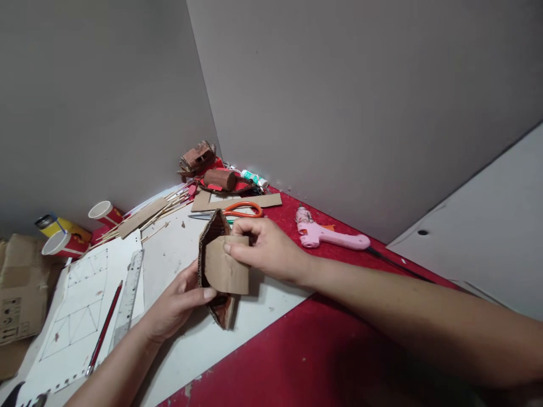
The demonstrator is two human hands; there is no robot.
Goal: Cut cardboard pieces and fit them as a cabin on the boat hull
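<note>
1. over the white sheet (pixel 182 362), right in the thick of it, was the cardboard shell (pixel 223 315), pointed at both ends, its inside streaked reddish brown!
2. steady work from the left hand (pixel 180 297): it gripped the shell's rim, thumb on the near side, fingers tucked behind.
3. and the right hand (pixel 274 249) was pinching the curved cardboard piece (pixel 227 274), thumb pressed on its outer face, the other fingers around its edge.
4. close stuff here: that piece sat across the shell's opening; whether the two touched, one could not tell.
5. just behind lay the orange-handled scissors (pixel 228 212), and off to the right, on the red surface (pixel 263 362), the pink glue gun (pixel 333 234) with its black cord.
6. out on the left: the red pen (pixel 105 325) and the clear ruler (pixel 127 299) across the drawn page (pixel 80 305), two paper cups beyond.
7. in the far corner, two brown cardboard models, thin sticks near them.
</note>
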